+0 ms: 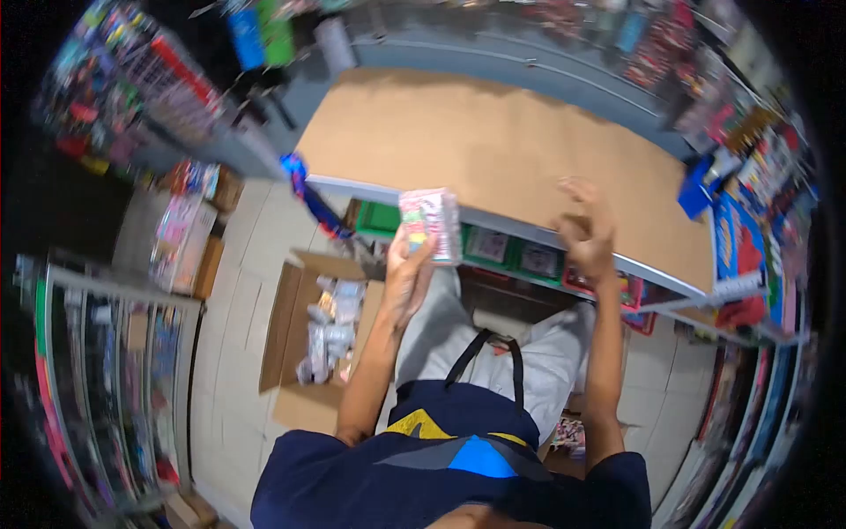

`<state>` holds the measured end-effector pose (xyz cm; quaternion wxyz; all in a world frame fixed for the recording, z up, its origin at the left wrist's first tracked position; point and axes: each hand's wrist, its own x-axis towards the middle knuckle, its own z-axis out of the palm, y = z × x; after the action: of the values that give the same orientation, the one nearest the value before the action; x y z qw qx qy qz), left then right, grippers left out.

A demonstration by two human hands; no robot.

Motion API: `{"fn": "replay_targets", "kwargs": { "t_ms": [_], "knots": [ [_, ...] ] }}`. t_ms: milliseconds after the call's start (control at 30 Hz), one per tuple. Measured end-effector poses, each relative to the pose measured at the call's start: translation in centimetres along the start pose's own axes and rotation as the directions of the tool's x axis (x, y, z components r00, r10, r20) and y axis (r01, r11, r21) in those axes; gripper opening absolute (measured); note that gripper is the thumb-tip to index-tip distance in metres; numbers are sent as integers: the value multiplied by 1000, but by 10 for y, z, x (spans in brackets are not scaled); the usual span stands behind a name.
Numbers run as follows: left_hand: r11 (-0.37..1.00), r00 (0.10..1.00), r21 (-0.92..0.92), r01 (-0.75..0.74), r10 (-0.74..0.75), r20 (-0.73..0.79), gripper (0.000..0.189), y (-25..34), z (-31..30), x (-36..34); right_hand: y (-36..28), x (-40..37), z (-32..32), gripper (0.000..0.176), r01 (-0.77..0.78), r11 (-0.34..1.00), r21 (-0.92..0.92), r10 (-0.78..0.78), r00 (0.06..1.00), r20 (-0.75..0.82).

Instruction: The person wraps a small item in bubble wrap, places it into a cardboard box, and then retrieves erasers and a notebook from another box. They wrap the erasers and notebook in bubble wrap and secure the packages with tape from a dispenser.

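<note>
My left hand (410, 278) holds a pink and white wrapped pack (432, 225) upright, in front of the near edge of the tan tabletop (414, 128). My right hand (589, 231) is raised over the near edge of the tabletop, to the right of the pack, with its fingers apart and somewhat curled. It holds nothing that I can see. An open cardboard box (284, 331) with several clear-wrapped items (330, 335) stands on the floor, left of my left forearm.
Green trays (489, 247) sit on a shelf under the tabletop. Racks of goods (115, 370) line the left, and more goods (749, 220) hang at the right. A blue and red strap (313, 198) hangs at the table's left corner. Boxes (181, 242) stand on the floor at left.
</note>
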<state>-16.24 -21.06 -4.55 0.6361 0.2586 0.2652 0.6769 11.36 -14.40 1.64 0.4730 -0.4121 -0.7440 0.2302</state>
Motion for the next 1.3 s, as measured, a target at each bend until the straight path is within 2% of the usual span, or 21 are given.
{"fn": "replay_targets", "kwargs": {
  "t_ms": [33,67,133,200,233,300,367,500,533,633,667,800,900,933,1000,1033,1067,1167,1200,1267,1300],
  "knots": [
    [998,996,-55,6,-11,-85,46,9,-28,-17,4,5,-5,47,-73,994,-81,77,996,45],
    [1000,986,-8,-13,12,-166,46,16,-54,-35,12,13,-11,43,-132,976,-170,149,985,87],
    [996,931,89,-27,58,-361,47,17,-119,-77,55,12,-15,34,-83,977,-195,96,994,59],
    [993,826,118,-21,83,-558,43,5,-193,-120,66,12,-20,28,-288,951,-111,295,955,46],
    [989,744,145,43,65,-665,38,-10,-241,-148,71,11,-20,27,-262,954,-143,273,960,61],
    [999,612,-21,40,-41,-790,54,-40,-320,-191,77,15,-19,25,-206,956,-210,223,973,64],
    [999,478,-12,31,-25,-878,55,-68,-367,-229,74,12,-16,25,-201,952,-232,219,974,56],
    [999,294,-45,-5,-41,-955,52,-104,-427,-257,83,13,-15,26,-135,948,-289,153,987,43],
    [994,294,-58,-91,-29,-955,44,-109,-434,-260,76,14,-12,25,-139,938,-317,159,987,38],
    [986,252,-89,-144,-51,-966,39,-108,-447,-264,77,14,-12,25,-168,936,-311,187,982,32],
    [994,259,-50,-96,-24,-966,41,-104,-449,-268,76,13,-11,25,-170,933,-316,189,982,29],
    [982,255,-117,-147,-77,-964,47,-89,-462,-286,79,13,-14,25,-163,930,-328,186,982,40],
    [977,408,-198,-75,-152,-900,45,-99,-459,-313,81,15,-15,25,-188,925,-330,212,977,37],
    [989,212,-143,34,-147,-966,40,-116,-477,-328,82,14,-16,25,-193,926,-325,215,976,34],
    [992,70,-101,75,-106,-992,40,-146,-488,-344,82,13,-15,24,-196,922,-333,216,976,24],
    [992,-2,-82,96,-83,-997,39,-146,-470,-344,82,14,-15,24,-195,917,-349,216,976,22],
    [877,67,61,477,33,-997,39,-143,-450,-349,81,14,-15,24,-193,911,-364,214,977,19],
    [762,97,329,558,334,-938,45,-149,-421,-324,97,12,-20,24,-139,941,-308,160,986,44],
    [761,155,387,521,362,-919,50,-141,-407,-313,98,10,-20,24,-152,940,-304,170,985,34],
    [715,295,574,399,492,-819,48,-162,-432,-300,80,9,-14,23,-132,931,-341,125,991,-42],
    [584,383,656,479,533,-754,44,-146,-402,-281,63,7,-8,21,-108,915,-388,76,992,-97]
  ]
}}
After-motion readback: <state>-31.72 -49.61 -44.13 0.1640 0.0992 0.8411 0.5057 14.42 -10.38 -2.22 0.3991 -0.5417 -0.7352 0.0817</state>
